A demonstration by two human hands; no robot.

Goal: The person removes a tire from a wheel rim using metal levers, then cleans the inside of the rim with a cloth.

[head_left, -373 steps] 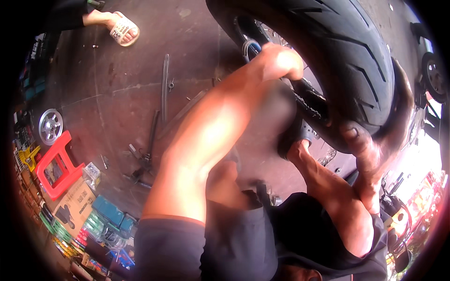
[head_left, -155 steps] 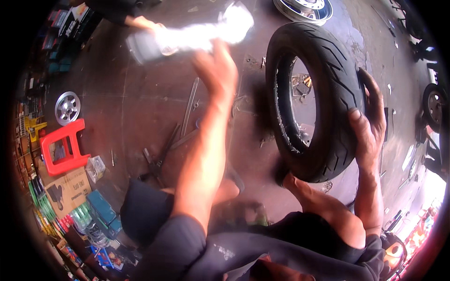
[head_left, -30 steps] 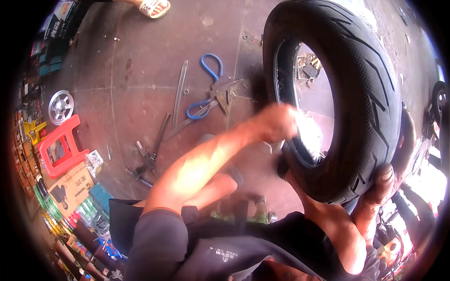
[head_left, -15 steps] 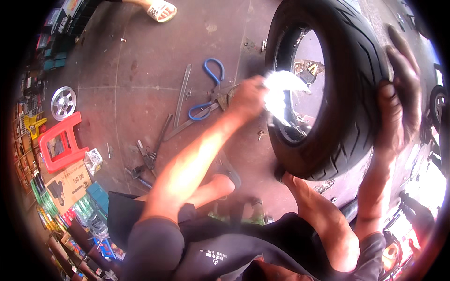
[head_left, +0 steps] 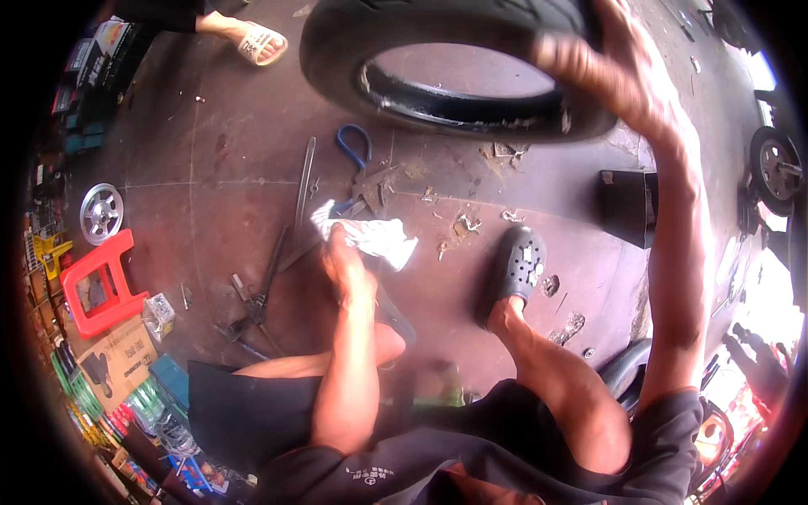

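A black rubber tyre (head_left: 337, 59) is held tilted at the top of the view, its opening facing toward me. My right hand (head_left: 627, 80) is closed on its right side, the thumb over the near sidewall; the hand is slightly blurred. Some pale specks cling inside the tyre's bead. Lower and to the left, my left hand (head_left: 343, 265) grips a crumpled white cloth (head_left: 383, 240), clear of the tyre. Just behind the cloth lie large blue-handled shears (head_left: 353, 143), partly covered by it.
A long metal bar (head_left: 305, 181) and other tools lie left of centre. Torn scraps (head_left: 465, 227) litter the floor near my clogged foot (head_left: 522, 261). A black box (head_left: 627, 206) stands at right. A red stool (head_left: 101, 286) and silver wheel (head_left: 101, 213) are left. Another person's sandalled foot (head_left: 263, 44) is far left.
The tyre has tipped over from upright and risen away to the far side, my right hand moving with it. My left hand has drawn the cloth out of the tyre, back and left.
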